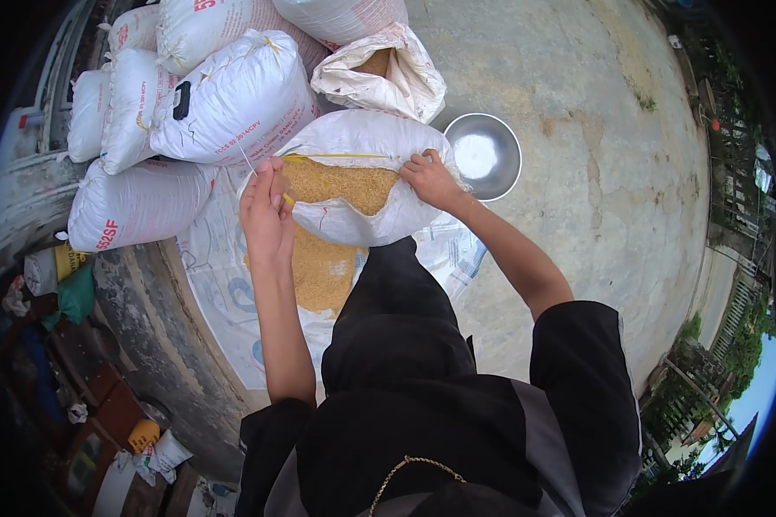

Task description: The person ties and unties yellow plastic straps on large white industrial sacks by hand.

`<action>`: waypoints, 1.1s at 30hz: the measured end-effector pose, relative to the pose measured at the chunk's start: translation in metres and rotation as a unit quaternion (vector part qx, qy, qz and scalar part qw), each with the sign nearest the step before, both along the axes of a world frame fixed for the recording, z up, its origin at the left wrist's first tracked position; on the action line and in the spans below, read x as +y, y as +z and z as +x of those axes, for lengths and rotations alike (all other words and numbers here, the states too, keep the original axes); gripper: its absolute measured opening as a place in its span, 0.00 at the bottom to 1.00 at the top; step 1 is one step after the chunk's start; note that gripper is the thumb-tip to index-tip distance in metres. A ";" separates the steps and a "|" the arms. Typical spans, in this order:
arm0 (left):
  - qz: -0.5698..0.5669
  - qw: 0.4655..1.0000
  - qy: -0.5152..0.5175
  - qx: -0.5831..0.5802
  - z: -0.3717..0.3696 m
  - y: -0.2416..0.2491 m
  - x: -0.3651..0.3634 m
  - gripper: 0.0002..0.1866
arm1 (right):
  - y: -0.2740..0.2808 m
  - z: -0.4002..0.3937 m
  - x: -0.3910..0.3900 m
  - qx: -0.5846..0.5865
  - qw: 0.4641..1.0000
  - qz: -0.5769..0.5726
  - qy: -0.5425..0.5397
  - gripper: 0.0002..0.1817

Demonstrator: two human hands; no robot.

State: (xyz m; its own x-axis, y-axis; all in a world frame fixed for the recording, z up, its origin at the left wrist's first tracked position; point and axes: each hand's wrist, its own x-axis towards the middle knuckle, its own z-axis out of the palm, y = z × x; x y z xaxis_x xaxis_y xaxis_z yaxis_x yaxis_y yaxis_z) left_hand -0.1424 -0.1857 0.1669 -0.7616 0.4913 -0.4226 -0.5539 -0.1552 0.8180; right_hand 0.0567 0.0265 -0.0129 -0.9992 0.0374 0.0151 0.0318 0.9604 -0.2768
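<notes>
An open white sack point(362, 226) full of golden-brown grain point(341, 185), probably unhusked rice, lies in front of me. My left hand point(267, 205) is closed at the left end of its mouth, pinching a yellow string point(341, 156). A thin, pale, needle-like piece sticks up from those fingers; its exact kind is hard to make out. The string stretches along the far lip of the opening toward the right. My right hand point(431, 179) is closed on the sack's rim at the right end of the mouth. Grain shows between the parted lips.
Several full white sacks point(241, 95) are stacked at the back left, with a black device on one. Another open sack point(418, 77) stands behind. A metal basin point(485, 158) sits to the right. Spilled grain point(319, 271) covers part of a white sheet point(224, 284) underneath.
</notes>
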 end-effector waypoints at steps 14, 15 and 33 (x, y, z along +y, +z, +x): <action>-0.154 0.932 -0.277 0.177 0.072 0.073 0.024 0.18 | -0.003 0.028 -0.025 -0.003 0.990 0.092 -0.106 0.07; -0.180 0.916 -0.305 0.190 0.083 0.076 0.006 0.18 | 0.004 0.024 -0.020 -0.053 0.987 0.040 -0.145 0.07; -0.195 0.831 -0.456 0.253 0.167 0.014 -0.006 0.16 | 0.179 0.082 -0.131 0.053 0.625 -0.710 -0.321 0.15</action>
State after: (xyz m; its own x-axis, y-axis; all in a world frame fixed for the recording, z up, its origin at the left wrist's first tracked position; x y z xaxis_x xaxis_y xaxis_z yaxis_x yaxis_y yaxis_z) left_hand 0.0249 -0.1916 0.1809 -0.2761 0.8622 -0.4246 0.1344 0.4721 0.8712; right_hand 0.1389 -0.1048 0.1663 -0.7680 0.4807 -0.4232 0.1928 -0.4566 -0.8685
